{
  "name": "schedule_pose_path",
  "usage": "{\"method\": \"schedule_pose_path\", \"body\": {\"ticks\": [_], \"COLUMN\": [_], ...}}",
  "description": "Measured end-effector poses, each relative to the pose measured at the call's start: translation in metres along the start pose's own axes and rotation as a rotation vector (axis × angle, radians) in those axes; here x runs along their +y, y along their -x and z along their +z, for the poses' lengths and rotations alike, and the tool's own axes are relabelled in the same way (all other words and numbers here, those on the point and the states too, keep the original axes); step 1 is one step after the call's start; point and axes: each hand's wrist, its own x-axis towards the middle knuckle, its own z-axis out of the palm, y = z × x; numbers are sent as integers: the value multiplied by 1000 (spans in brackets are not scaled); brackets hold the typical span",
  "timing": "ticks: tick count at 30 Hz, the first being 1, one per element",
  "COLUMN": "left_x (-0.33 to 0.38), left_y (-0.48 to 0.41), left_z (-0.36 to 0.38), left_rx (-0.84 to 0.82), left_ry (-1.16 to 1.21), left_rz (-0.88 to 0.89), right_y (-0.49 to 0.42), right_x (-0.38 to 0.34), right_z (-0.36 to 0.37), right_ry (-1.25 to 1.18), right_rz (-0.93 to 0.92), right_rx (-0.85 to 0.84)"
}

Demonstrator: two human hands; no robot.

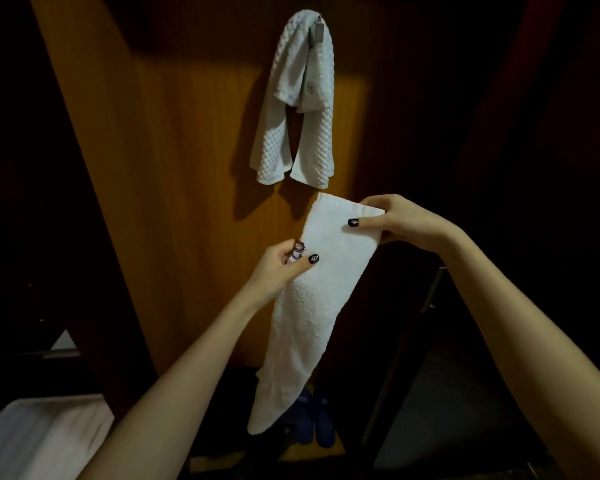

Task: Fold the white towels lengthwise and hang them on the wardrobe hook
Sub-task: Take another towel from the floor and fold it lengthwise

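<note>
White terry towel (309, 306) is being pinched near its top by left hand (280, 269) and right hand (400, 223), set apart | below the hooked white quilted towel (291, 98) | long edges are best kept flush.

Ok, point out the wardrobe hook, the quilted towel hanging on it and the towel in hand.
wardrobe hook (317, 32): head view, its metal block.
quilted towel (313, 147): head view, its right hanging end.
held towel (309, 306): head view, middle of its length.
</note>
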Motion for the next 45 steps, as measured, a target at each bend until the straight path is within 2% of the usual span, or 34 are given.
{"method": "schedule_pose_path", "body": {"ticks": [3,8,10,14,19,23,27,30,33,37,41,45], "left_x": [1,1,-1,-8,6,15,17,23,31,36,40,45], "left_y": [-1,-5,-5,-5,-5,-13,-11,-11,-15,-17,-16,-15], "left_z": [2,10,14,18,25,25,25,20,15,14,16,17], "left_rx": [-15,100,152,190,225,260,212,61,-3,114,184,184], "left_ry": [-74,-124,-213,-208,191,213,311,431,398,330,239,145], "left_rz": [49,89,120,160,145,196,179,143,119,147,195,218], "right_y": [3,5,6,10,13,19,25,28,30,34,36,39], "right_x": [-1,-8,-12,-21,-21,-15,-17,-20,-22,-21,-18,-18], "right_z": [-4,6,9,6,15,25,26,24,24,22,21,18], "right_ry": [29,175,219,228,313,321,316,348,325,237,338,372], "right_rz": [-70,-286,-342,-309,-315,-371,-429,-431,-432,-412,-282,-288], "right_rx": [0,255,264,181,218,226,214,194,169,186,166,230]}}
